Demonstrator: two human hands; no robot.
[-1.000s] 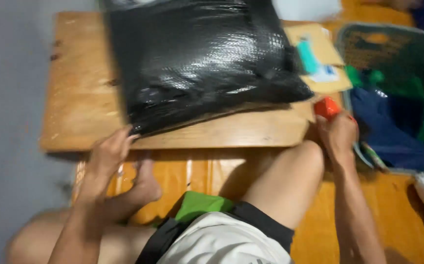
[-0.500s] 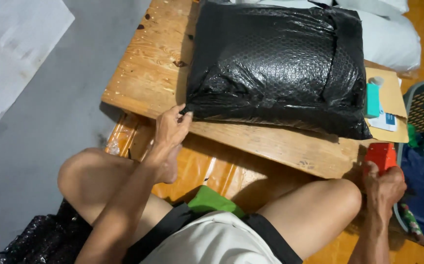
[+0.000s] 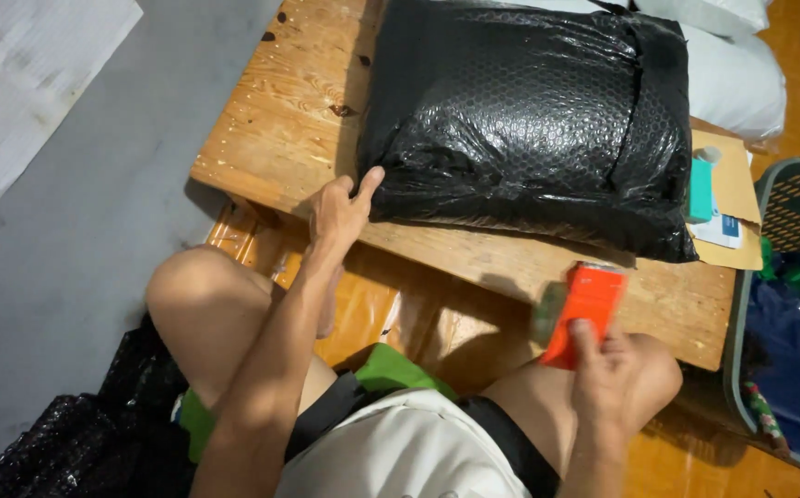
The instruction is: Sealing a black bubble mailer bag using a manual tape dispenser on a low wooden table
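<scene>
From the head camera, a large black bubble-wrap parcel, pillow-shaped and glossy (image 3: 524, 120), lies on a low wooden board table (image 3: 280, 138). Its long axis runs roughly left to right across the picture, slightly tilted so the right end sits lower; its top edge is cut off by the frame. A seam or fold of darker film crosses it near the right end.

The left hand (image 3: 340, 210) rests at the parcel's lower left corner, fingers spread apart, the forefinger laid on the black film and the palm on the wood; it grips nothing.

The right hand (image 3: 603, 364) is closed around the lower end of an orange tape dispenser (image 3: 584, 309) held above the person's knee, just in front of the table's near edge. The dispenser points up and slightly right, towards the parcel, and is apart from it. It is blurred; a greyish roll shape at its left side is hard to make out.

At the parcel's right end a flat piece of brown cardboard (image 3: 736, 184) lies on the table, with a small teal object (image 3: 700, 189) on it, partly hidden by the parcel. Behind are white stuffed bags (image 3: 741, 78), partly cut off. At the right edge stands a dark green plastic basket (image 3: 792, 198) holding blue and green cloth, only partly in view. Crumpled black film (image 3: 68, 443) lies on the grey floor at lower left.
</scene>
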